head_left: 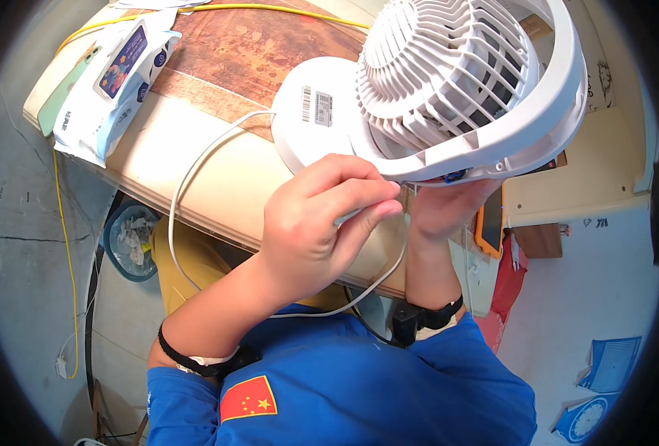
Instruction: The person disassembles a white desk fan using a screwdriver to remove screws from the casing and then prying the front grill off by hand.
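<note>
A white electric fan (448, 82) lies tipped over on the table, its rear grille facing up. Its round base (307, 82), with a printed label, points left, and a pale cord (184, 175) loops from it down past the table edge. My left hand (315, 223) is closed in a pinch just below the fan's lower rim. A thin pale, rod-like piece shows between its fingers, too small to name. My right hand (452, 208) holds the rim from below, its fingertips hidden behind the fan. A small dark blue bit (456, 176) shows at the rim above my right palm.
A white and blue soft packet (114, 97) lies at the table's left end. A yellow cable (270, 7) crosses the back and hangs down at left. Below the left edge stands a bin (131, 241) with crumpled waste. An orange-framed object (489, 223) sits right of my right hand.
</note>
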{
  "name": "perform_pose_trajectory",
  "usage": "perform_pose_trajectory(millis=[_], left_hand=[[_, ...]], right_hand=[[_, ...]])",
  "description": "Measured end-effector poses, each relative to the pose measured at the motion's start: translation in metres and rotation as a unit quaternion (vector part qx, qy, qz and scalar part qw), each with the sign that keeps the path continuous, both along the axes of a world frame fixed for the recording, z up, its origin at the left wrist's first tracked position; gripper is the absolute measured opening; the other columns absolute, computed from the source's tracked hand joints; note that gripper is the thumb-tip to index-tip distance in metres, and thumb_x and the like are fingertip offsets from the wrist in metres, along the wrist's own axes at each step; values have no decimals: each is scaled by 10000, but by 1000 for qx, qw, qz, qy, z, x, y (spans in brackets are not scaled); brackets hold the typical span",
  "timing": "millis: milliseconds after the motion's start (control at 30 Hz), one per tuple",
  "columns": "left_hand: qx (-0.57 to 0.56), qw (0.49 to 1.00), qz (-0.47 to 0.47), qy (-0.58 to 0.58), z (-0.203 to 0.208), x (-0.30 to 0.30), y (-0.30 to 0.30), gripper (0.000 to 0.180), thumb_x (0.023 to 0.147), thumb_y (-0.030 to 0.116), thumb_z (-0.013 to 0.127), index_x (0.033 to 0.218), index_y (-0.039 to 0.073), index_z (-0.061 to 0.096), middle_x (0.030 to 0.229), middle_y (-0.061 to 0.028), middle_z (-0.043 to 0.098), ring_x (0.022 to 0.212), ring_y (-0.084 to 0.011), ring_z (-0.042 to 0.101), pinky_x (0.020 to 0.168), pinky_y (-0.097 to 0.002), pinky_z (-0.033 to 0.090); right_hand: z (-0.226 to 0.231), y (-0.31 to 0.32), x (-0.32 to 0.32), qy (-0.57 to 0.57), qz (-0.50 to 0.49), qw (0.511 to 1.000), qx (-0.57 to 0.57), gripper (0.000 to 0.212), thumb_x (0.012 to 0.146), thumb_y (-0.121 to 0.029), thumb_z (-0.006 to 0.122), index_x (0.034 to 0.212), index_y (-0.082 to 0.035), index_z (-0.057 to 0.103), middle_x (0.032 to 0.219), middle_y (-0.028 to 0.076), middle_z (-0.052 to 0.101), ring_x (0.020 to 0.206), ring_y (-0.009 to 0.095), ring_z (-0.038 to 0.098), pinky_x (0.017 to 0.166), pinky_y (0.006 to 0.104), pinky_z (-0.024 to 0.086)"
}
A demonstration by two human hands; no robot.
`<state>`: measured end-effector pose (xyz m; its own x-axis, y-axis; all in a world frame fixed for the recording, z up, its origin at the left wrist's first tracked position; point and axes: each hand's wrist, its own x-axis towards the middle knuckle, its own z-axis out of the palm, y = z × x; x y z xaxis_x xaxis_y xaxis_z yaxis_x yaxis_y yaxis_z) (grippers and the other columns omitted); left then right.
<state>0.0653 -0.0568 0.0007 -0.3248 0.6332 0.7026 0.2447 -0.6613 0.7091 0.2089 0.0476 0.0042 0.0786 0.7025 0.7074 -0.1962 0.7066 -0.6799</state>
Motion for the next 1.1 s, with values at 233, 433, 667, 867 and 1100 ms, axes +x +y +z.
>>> perform_pose_trajectory(millis=[233,433,667,867,1100], left_hand=[[10,1000,12,-2,-8,1,-7,192,733,-29,739,916,0,689,874,-111,644,764,-181,629,645,-268,507],[59,996,-26,-66,-9,7,0,197,778,-14,719,971,3,681,909,-128,640,782,-185,625,669,-265,501],[21,993,-54,-104,-8,9,7,141,797,-21,699,931,-9,658,907,-136,639,770,-172,618,661,-254,489],[24,996,-38,-74,-5,5,6,145,773,-39,709,903,-9,653,876,-131,647,771,-183,631,659,-269,504],[35,998,-28,-53,-5,5,6,172,752,-44,724,909,-11,664,879,-127,649,753,-186,636,641,-263,506]], right_hand=[[1,4,-1,-23,1,999,35,791,911,-488,480,1434,1,142,1437,150,271,1340,240,275,1104,399,206],[3,1,1,-39,3,999,25,811,916,-490,473,1449,-2,105,1460,149,237,1354,247,256,1110,401,195],[-10,3,9,-52,-46,997,19,648,979,-460,318,1444,-39,159,1454,132,273,1328,224,303,1090,389,251],[-6,-4,-3,30,-38,999,-12,551,1007,-434,235,1408,-63,310,1410,103,378,1278,195,389,1061,379,312],[-8,-4,7,-2,16,999,-41,694,970,-517,335,1485,-118,96,1494,82,227,1361,218,269,1126,397,208]])
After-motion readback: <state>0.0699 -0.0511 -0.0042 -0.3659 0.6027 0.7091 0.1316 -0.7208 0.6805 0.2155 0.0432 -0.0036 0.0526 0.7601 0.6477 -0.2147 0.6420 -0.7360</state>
